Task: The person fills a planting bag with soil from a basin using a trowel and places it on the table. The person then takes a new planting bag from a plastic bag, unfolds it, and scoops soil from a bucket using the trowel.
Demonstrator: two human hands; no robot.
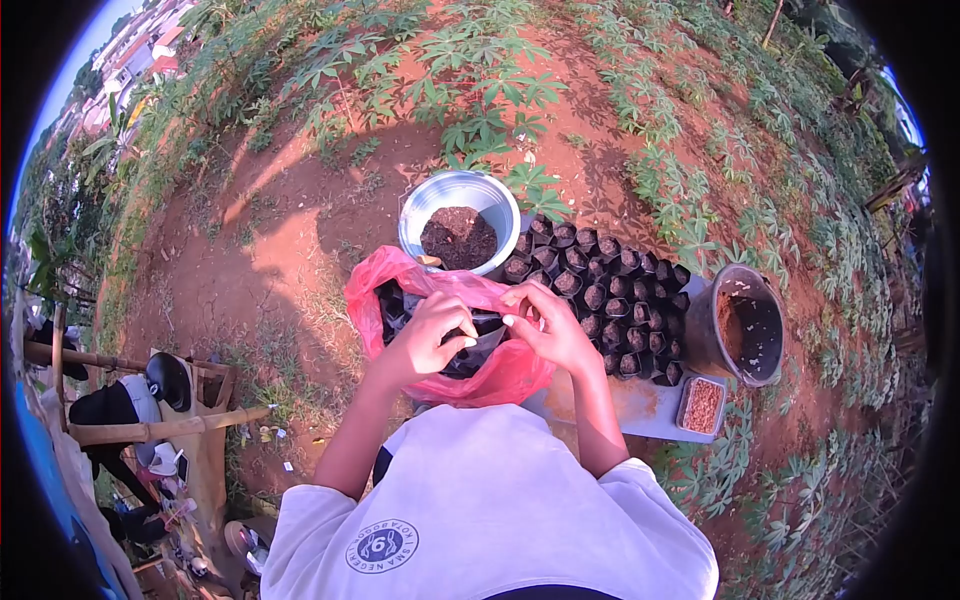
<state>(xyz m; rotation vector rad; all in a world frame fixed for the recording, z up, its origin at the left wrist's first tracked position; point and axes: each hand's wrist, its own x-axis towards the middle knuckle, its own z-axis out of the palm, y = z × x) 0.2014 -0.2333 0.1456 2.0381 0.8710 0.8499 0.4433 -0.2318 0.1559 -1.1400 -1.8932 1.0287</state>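
A pink plastic bag (500,375) lies open in front of me, with black plastic bags (390,300) inside it. My left hand (437,333) is over the bag's middle, its fingers curled and the thumb near the fingertips; what it holds, if anything, is too small to name. At the bag's right side, my right hand (540,322) pinches the pink rim between thumb and fingers. Just beyond the bag stands a light blue bucket (413,215) with dark soil (458,237) in it. Many soil-filled black polybags (595,297) stand in rows to the right.
A dark bucket (705,325) with reddish residue stands tilted at the right. Near it, a clear container (701,405) of orange-brown grains rests on a grey board (640,420). Leafy plants grow beyond and to the right. Bamboo poles (165,428) and assorted belongings are at the left.
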